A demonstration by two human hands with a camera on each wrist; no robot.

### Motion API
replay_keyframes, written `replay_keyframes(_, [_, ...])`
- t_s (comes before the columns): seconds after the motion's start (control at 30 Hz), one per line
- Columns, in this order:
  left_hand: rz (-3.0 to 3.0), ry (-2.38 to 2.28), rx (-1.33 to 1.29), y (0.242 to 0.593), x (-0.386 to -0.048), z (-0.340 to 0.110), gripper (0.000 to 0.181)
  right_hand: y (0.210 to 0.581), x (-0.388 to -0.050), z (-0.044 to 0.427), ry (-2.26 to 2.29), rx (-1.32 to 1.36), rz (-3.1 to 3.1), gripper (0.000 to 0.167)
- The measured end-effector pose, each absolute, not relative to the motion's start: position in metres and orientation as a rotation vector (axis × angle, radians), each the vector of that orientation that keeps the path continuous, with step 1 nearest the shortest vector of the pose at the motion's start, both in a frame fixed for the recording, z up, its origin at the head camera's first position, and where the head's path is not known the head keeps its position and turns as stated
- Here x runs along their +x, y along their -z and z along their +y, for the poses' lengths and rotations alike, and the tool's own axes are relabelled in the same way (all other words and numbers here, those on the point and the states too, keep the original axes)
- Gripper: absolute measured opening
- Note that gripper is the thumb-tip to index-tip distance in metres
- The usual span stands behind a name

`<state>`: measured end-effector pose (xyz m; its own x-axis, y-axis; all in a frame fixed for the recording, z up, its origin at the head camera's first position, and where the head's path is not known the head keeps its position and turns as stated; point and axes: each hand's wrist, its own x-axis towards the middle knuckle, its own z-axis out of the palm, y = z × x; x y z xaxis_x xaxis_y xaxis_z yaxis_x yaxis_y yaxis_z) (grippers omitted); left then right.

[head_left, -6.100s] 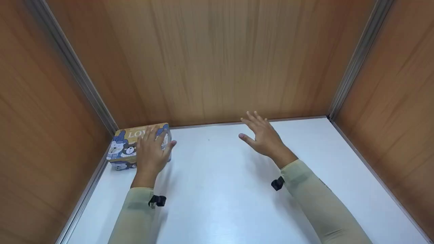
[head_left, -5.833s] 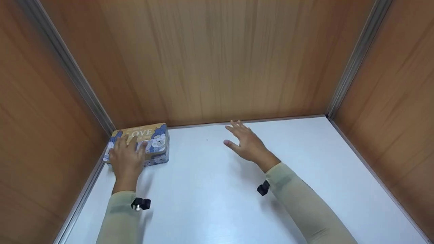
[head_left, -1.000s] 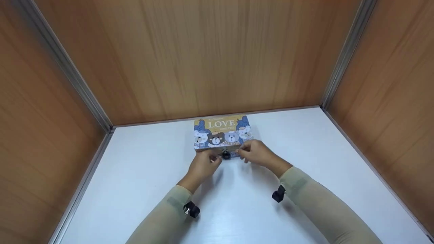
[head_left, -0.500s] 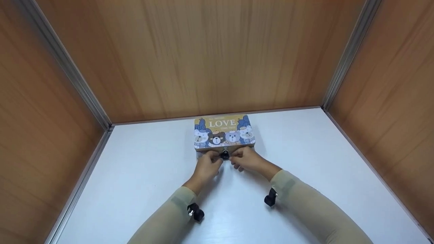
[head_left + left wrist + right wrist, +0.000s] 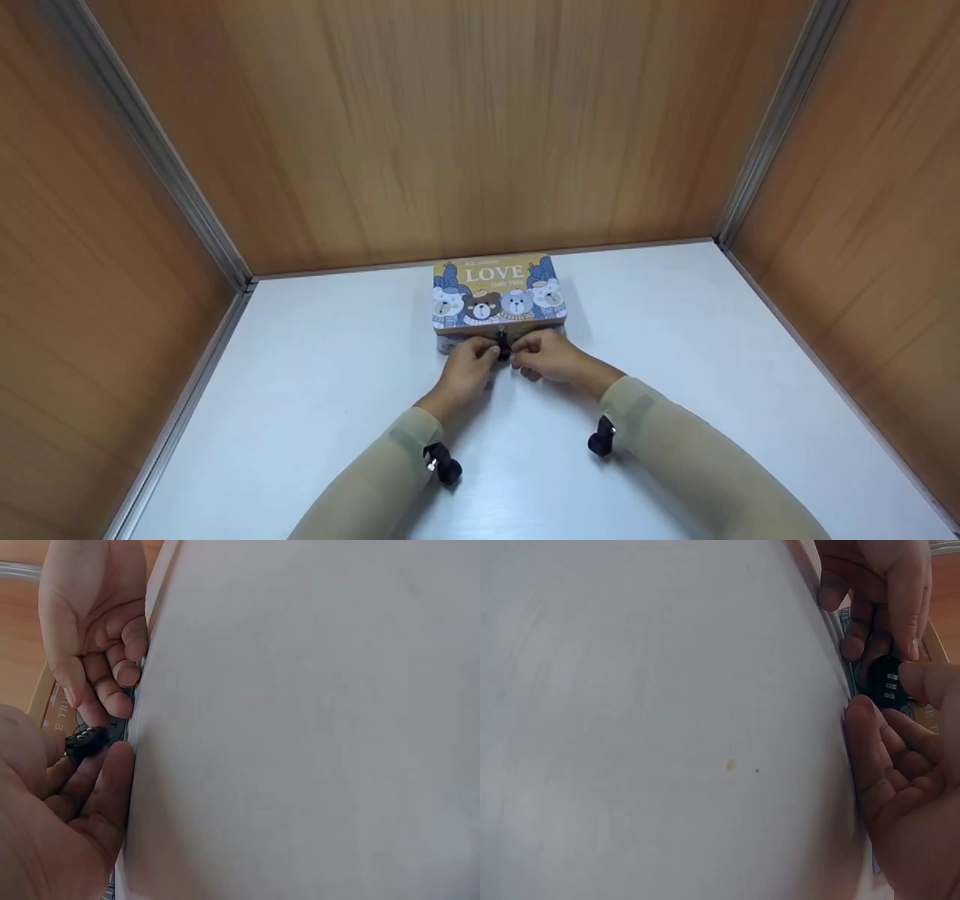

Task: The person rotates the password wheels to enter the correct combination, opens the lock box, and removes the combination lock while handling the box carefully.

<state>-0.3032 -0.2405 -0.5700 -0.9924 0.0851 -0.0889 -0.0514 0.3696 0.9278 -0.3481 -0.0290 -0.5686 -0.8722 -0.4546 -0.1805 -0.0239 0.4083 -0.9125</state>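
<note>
A tin box (image 5: 491, 292) with a yellow and blue lid, printed with bears and "LOVE", rests lid down on the white table. From the middle of its front hangs a small black combination padlock (image 5: 504, 346), whose number dials show in the right wrist view. My left hand (image 5: 466, 367) grips the padlock from the left with curled fingers. From the other side my right hand (image 5: 551, 356) has thumb and fingers around the padlock (image 5: 889, 682). The fingers partly cover the lock and the front of the tin.
The white table (image 5: 337, 375) extends around the tin on both sides and in front. A wood-grain panel (image 5: 480, 135) stands close behind the tin, with further panels at left and right. Grey metal strips run along the corners.
Earlier the tin was at the back left; now it is at the back middle. Over the last second my right hand has come left to the padlock, and the lock has tilted slightly.
</note>
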Motion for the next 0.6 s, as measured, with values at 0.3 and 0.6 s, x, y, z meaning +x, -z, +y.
replay_keyframes(0.3, [2.358,-1.78,-0.042,0.573,-0.31,-0.252,0.023,0.569,-0.35,-0.035,1.489,-0.414,2.196,0.035])
replay_keyframes(0.6, [2.237,-1.819,0.004,0.575,-0.31,-0.262,0.027,0.567,-0.35,-0.036,1.662,-0.255,1.961,0.035])
